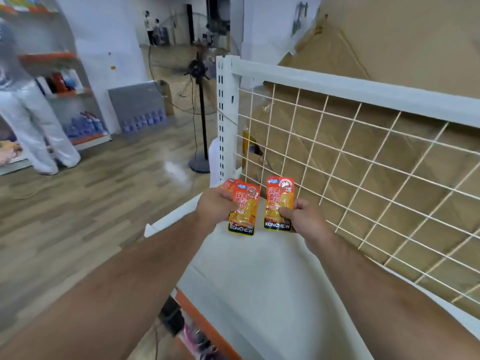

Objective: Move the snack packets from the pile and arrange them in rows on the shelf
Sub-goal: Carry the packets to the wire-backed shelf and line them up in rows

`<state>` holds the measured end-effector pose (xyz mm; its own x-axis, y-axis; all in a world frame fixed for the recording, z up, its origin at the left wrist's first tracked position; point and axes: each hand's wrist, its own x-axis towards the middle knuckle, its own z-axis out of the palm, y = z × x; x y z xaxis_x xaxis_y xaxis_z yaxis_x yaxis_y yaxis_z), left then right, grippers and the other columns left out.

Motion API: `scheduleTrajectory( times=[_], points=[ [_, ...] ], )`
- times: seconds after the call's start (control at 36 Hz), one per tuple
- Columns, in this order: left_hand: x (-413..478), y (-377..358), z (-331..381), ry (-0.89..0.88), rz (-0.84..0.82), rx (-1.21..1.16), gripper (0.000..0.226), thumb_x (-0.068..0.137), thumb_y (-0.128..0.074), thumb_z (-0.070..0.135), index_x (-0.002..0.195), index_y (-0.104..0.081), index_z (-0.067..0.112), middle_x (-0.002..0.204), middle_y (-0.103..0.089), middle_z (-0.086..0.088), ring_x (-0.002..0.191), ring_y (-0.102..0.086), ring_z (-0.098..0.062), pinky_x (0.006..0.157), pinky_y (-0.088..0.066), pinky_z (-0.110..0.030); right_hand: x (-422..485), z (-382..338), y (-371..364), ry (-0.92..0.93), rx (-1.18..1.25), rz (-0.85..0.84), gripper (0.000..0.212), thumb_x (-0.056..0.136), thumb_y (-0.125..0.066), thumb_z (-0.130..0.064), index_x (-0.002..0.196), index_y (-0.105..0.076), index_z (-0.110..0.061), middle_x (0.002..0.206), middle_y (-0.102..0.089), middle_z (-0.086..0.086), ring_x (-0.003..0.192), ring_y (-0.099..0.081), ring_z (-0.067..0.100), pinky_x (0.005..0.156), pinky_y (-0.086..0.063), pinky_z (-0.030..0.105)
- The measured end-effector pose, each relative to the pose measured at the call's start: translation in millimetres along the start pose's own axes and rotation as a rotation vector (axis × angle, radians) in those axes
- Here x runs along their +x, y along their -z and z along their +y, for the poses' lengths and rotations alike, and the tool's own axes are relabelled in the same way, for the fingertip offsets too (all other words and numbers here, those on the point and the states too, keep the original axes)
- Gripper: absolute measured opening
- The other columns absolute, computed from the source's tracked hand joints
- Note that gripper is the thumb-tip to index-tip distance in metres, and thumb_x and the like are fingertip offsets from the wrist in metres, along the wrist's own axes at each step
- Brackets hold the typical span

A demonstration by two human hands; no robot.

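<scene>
The left hand (pixel 215 203) is pinching a small fan of packets (pixel 245 211) just left of the frame's centre, thumb lying over the front one and fingers curled behind; at least one more orange edge is peeking out behind it, but how many it is holding cannot be told. The right hand (pixel 301 216) is gripping a single packet (pixel 279 201) just beside them, thumb pressing on its lower front and fingers wrapping round its right edge. Both packs are standing upright, orange with a black band along the bottom, side by side with a narrow gap between them, not touching. They are hanging above the far end of the white shelf (pixel 254 281), which is running from the centre down toward the lower right of the frame; whether their lower edges are touching it cannot be told. A wire grid (pixel 363 165) is rising along the shelf's right side, with cardboard (pixel 389 48) leaning behind it across the upper right. A slotted white post (pixel 223 113) is standing at the grid's left end. Beyond it, at upper centre, a pedestal fan (pixel 197 71) is standing on the wooden floor (pixel 91 190). At the left edge a blurred person (pixel 28 120) in pale trousers is standing by other racks (pixel 75 94) carrying bottles.
</scene>
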<state>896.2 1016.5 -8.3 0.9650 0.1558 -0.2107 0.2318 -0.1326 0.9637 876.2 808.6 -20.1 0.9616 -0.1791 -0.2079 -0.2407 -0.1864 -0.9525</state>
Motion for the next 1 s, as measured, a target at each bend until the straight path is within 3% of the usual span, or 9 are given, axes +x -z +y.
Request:
scheduleTrajectory(
  times=[0.22,0.42,0.47,0.58,0.67,0.75,0.81,0.86,1.0],
  points=[
    [46.8,-2.9,-4.9,-0.015,-0.067,0.104,0.024,0.076,-0.074,-0.004,0.070,-0.063,0.017,0.082,-0.065,-0.009,0.080,-0.067,-0.030,0.078,-0.060,-0.049,32.0,3.2,-13.7,-0.037,-0.013,0.048,0.016,0.087,-0.072,-0.010,0.077,-0.060,-0.015,0.093,-0.073,0.022,0.078,-0.064,0.026,0.072,-0.049,0.041],
    [92.4,-3.0,-4.4,-0.043,-0.192,0.248,0.021,0.065,-0.078,0.011,0.067,-0.058,0.019,0.070,-0.059,0.002,0.074,-0.060,-0.021,0.071,-0.057,-0.029,49.1,6.6,-35.0,-0.086,-0.025,0.139,0.017,0.086,-0.072,-0.013,0.075,-0.061,-0.017,0.096,-0.074,0.019,0.085,-0.070,0.033,0.084,-0.056,0.055],
    [104.4,-1.9,-0.6,-0.037,-0.258,0.322,0.022,0.065,-0.075,0.014,0.069,-0.054,0.020,0.071,-0.056,0.002,0.065,-0.057,-0.016,0.053,-0.051,-0.016,50.9,7.9,-41.2,-0.104,-0.031,0.172,0.016,0.087,-0.072,-0.012,0.075,-0.063,-0.017,0.094,-0.075,0.017,0.089,-0.072,0.035,0.084,-0.056,0.054],
    [137.8,-4.5,0.6,-0.113,-0.230,0.558,0.011,0.078,-0.072,0.013,0.072,-0.063,0.009,0.076,-0.067,-0.009,0.075,-0.068,-0.024,0.067,-0.058,-0.027,57.1,7.2,-51.1,-0.139,-0.041,0.224,0.012,0.085,-0.073,-0.015,0.074,-0.068,-0.018,0.088,-0.076,0.011,0.089,-0.073,0.033,0.085,-0.057,0.050],
    [150.9,-3.5,3.9,-0.137,-0.314,0.622,0.015,0.082,-0.072,0.015,0.073,-0.061,0.016,0.068,-0.057,0.001,0.059,-0.054,-0.011,0.050,-0.041,-0.019,58.2,3.6,-58.5,-0.150,-0.028,0.259,0.003,0.086,-0.072,-0.011,0.084,-0.070,-0.013,0.091,-0.076,0.015,0.081,-0.070,0.028,0.081,-0.056,0.045],
    [155.3,-1.4,8.3,-0.227,-0.339,0.771,0.017,0.088,-0.066,0.028,0.097,-0.069,0.013,0.089,-0.065,-0.001,0.086,-0.064,-0.020,0.060,-0.040,-0.021,53.5,1.6,-68.9,-0.160,0.004,0.274,0.012,0.087,-0.068,-0.003,0.097,-0.074,-0.008,0.091,-0.076,0.010,0.079,-0.068,0.022,0.064,-0.054,0.027],
    [157.4,-0.6,7.0,-0.272,-0.337,0.876,0.012,0.087,-0.065,0.028,0.087,-0.065,0.015,0.088,-0.065,0.001,0.098,-0.066,-0.022,0.057,-0.037,-0.022,49.7,1.5,-75.9,-0.168,0.020,0.276,0.016,0.088,-0.066,0.000,0.095,-0.074,-0.011,0.091,-0.076,0.009,0.079,-0.068,0.020,0.058,-0.048,0.019],
    [162.6,-1.9,4.4,-0.316,-0.348,0.939,0.010,0.083,-0.066,0.021,0.077,-0.061,0.014,0.071,-0.058,0.004,0.091,-0.068,-0.022,0.046,-0.030,-0.022,46.0,-0.3,-80.8,-0.180,0.025,0.293,0.017,0.088,-0.066,0.001,0.090,-0.073,-0.015,0.091,-0.075,0.008,0.079,-0.068,0.020,0.059,-0.049,0.019],
    [167.9,1.8,4.6,-0.395,-0.342,0.963,0.004,0.083,-0.062,0.015,0.085,-0.064,0.012,0.081,-0.063,-0.004,0.074,-0.059,-0.023,0.043,-0.031,-0.022,40.2,-7.9,-84.0,-0.195,0.046,0.329,0.017,0.088,-0.066,-0.001,0.092,-0.073,-0.016,0.087,-0.075,0.004,0.075,-0.069,0.018,0.058,-0.050,0.020]
  ],
)
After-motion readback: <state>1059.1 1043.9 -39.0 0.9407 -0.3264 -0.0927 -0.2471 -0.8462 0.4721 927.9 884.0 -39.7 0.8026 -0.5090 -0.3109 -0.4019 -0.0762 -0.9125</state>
